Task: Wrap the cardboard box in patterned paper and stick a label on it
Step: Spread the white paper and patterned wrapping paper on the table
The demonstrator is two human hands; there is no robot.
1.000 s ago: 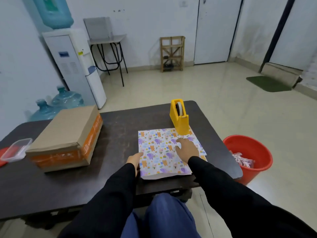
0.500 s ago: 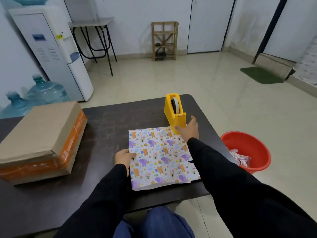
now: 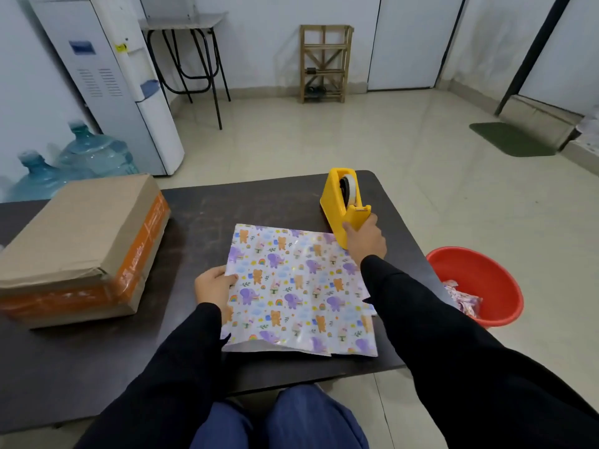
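The cardboard box [image 3: 81,247] sits on the table [image 3: 259,202], well to the left of my left hand [image 3: 215,285]. That hand grips the left edge of the patterned paper [image 3: 298,293], which lies flat between my hands. My right hand [image 3: 366,238], beyond the paper's far right corner, curls round the near end of the yellow tape dispenser [image 3: 340,202]. Right of it, on the floor, stands a red bucket [image 3: 486,273].
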